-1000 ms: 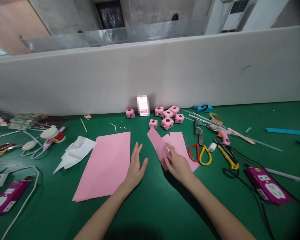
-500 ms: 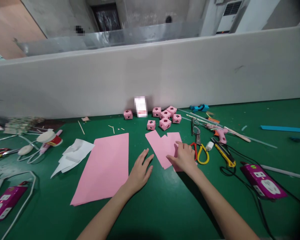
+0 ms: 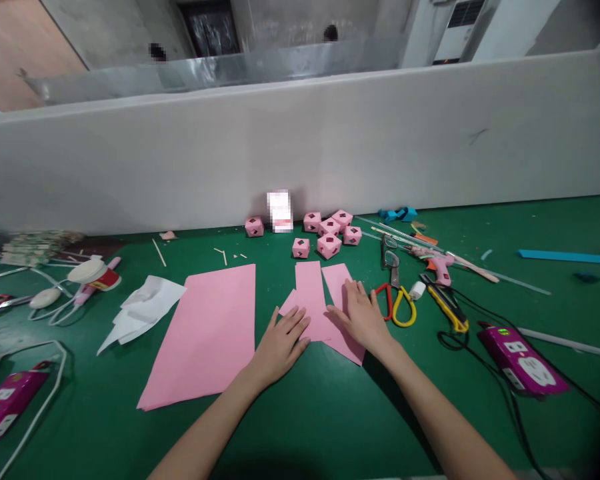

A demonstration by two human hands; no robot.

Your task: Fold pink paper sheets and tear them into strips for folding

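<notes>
We see both hands laid flat, palms down, grasping nothing. Left hand (image 3: 281, 341) has its fingertips on the lower left of the upright strip (image 3: 309, 287), mid-frame; right hand (image 3: 366, 319) covers part of the slanted strip (image 3: 336, 277) just right of it. Fingers are spread and loose, so we read light pressure, probably to stop the pink paper sliding on the table (image 3: 300, 427). Strips partly overlap low down; we can't tell how many there are.

Larger sheets (image 3: 220, 327) sit left of center, apart from the strips, likely so stock and cut pieces don't mix. Pink boxes (image 3: 329, 246) are pushed up near the divider (image 3: 180, 160), upper middle, seemingly to leave working room in front. We take the bright panel (image 3: 280, 210) as propped on the divider to face us; its content is blurred.

Right of center, scissors (image 3: 404, 307) lie with handles toward us, near the right hand, handy for pickup. Cutter (image 3: 447, 303) and glue gun (image 3: 440, 267) rest farther right, out of the paper's way.
</notes>
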